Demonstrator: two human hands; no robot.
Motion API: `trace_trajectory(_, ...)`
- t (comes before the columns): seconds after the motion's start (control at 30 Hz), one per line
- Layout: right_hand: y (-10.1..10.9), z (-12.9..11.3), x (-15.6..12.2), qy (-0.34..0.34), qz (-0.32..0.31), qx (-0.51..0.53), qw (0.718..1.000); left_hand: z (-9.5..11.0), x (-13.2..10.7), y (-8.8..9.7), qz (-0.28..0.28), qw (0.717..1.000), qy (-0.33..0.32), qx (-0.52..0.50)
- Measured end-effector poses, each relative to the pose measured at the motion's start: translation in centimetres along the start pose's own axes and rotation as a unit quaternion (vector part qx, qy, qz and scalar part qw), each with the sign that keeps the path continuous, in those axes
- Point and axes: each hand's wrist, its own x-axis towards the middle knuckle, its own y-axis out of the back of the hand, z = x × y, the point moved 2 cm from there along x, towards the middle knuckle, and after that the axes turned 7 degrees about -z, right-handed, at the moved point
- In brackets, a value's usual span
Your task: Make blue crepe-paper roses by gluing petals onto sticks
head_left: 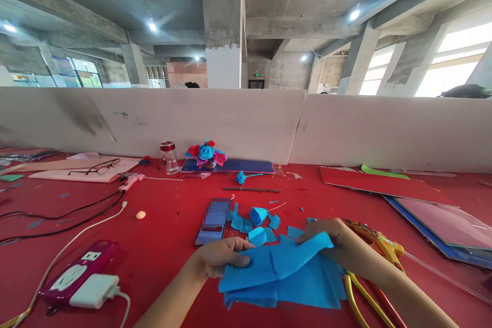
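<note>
A folded sheet of blue crepe paper (284, 277) is spread between my two hands, low over the red table. My left hand (225, 257) pinches its left edge, thumb on top and fingers behind. At the upper right, my right hand (326, 238) grips the paper, its fingertips partly hidden behind a raised fold. Creases run across the sheet, and more layers hang below. Just beyond the paper lie several cut blue paper pieces (257, 236) and a rolled blue piece (258, 215). Yellow-handled scissors (355, 300) rest partly under my right forearm.
A phone (210, 233) lies beyond my left hand. A yellow glue gun (378, 243) is right of my right hand. At left are a power strip (73, 271) and cables. Farther back stand a glass jar (169, 158) and a paper flower bouquet (206, 152). Coloured sheets (442, 220) lie at right.
</note>
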Motion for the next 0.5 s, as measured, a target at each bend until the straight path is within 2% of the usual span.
trace_trajectory(0.1, 0.1, 0.2, -0.4, 0.038, 0.010, -0.033, 0.999, 0.1, -0.2, 0.3, -0.025, 0.999, 0.012, 0.024)
trace_trajectory(0.17, 0.1, 0.1, -0.6, 0.037, 0.040, -0.056, 0.997, 0.1, -0.2, 0.3, -0.025, 0.999, 0.002, 0.038)
trace_trajectory(0.3, -0.8, 0.2, -0.5, -0.021, 0.115, -0.073, 0.990, -0.2, -0.1, 0.3, 0.000, 0.999, -0.012, 0.046)
trace_trajectory(0.4, -1.2, 0.7, -0.3, -0.064, 0.145, -0.100, 0.982, -0.3, -0.1, 0.2, 0.017, 0.999, -0.009, 0.038)
trace_trajectory(0.5, -0.8, 1.2, -0.3, -0.075, 0.171, -0.142, 0.972, -0.2, -0.2, 0.1, 0.013, 0.999, -0.011, 0.029)
